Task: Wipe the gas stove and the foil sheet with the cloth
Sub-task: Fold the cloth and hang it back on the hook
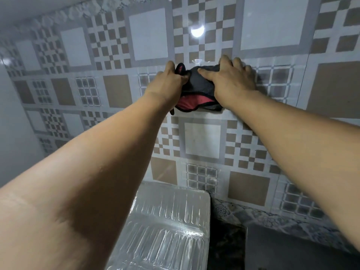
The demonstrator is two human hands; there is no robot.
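Note:
A dark grey cloth (196, 88) with a red underside is pressed against the patterned foil sheet (204, 141) that covers the wall. My left hand (165, 82) grips the cloth's left edge. My right hand (231, 78) lies spread over its right side, thumb on the fabric. Both arms reach up and forward. Below, a ribbed silver foil cover (167, 228) lies flat. The gas stove's burners are not in view.
A clear plastic hook (197, 61) sticks to the wall just above the cloth. A dark countertop (226, 244) runs beside the silver cover, with a grey surface (292, 248) at lower right. A plain grey side wall (13, 133) closes the left.

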